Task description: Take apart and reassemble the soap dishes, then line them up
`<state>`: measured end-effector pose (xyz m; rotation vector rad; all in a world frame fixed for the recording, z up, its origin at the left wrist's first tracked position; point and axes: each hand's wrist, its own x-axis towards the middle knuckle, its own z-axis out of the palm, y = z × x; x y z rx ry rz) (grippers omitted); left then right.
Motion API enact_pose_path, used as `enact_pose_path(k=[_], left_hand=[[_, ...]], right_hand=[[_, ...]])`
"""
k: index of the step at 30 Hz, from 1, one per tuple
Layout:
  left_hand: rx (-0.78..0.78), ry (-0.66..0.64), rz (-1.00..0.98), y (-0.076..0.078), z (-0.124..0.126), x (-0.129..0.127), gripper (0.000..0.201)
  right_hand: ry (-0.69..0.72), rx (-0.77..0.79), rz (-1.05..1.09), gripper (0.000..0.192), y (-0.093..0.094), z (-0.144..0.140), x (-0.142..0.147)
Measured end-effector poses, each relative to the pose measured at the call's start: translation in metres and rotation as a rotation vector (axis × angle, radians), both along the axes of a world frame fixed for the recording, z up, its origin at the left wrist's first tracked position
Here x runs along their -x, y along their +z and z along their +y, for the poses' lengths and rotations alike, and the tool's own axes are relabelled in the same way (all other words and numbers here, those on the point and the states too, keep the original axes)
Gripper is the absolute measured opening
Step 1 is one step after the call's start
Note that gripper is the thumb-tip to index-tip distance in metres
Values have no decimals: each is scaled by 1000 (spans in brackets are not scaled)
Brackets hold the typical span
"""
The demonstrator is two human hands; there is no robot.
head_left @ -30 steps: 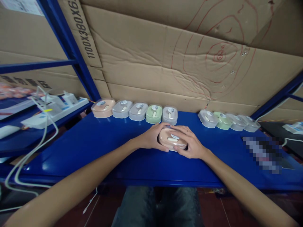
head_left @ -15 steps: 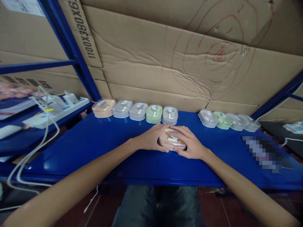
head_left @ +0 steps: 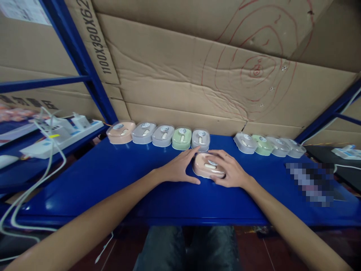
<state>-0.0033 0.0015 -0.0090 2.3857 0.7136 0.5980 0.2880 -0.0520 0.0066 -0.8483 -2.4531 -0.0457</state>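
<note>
Peach box (head_left: 207, 172) on the desk (head_left: 180, 205), right hand (head_left: 233, 170) fingers wrapped round its right end, left hand (head_left: 178, 168) fingers spread just off its left: one-sided hold could skew it into the gray box (head_left: 201, 142) behind.

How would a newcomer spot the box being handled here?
On the blue table, look in front of the row of five boxes and the row of four. There sits a clear-lidded peach box, the right hand on it, the left hand open beside it. The only other peach box is at the left end of the five; this one stands outside both rows.
</note>
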Motion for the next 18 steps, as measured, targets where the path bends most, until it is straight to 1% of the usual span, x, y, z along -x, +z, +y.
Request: enact_pose_path(k=[5, 8, 11, 14, 16, 18], left_hand=[[29, 16, 32, 6, -4, 0, 133], [44, 32, 63, 11, -6, 0, 127], [52, 45, 81, 11, -6, 0, 119], [39, 39, 78, 9, -4, 0, 109], [25, 31, 68, 8, -3, 0, 105], [12, 23, 57, 7, -3, 0, 103]], right_hand=[[-192, 67, -124, 64, 12, 6, -26], [-311, 70, -186, 64, 15, 10, -39], [-438, 37, -223, 62, 12, 15, -47], [-612, -30, -256, 60, 4, 20, -50], [-726, -82, -287, 62, 0, 23, -49], [-809, -126, -298, 66, -2, 23, -47]])
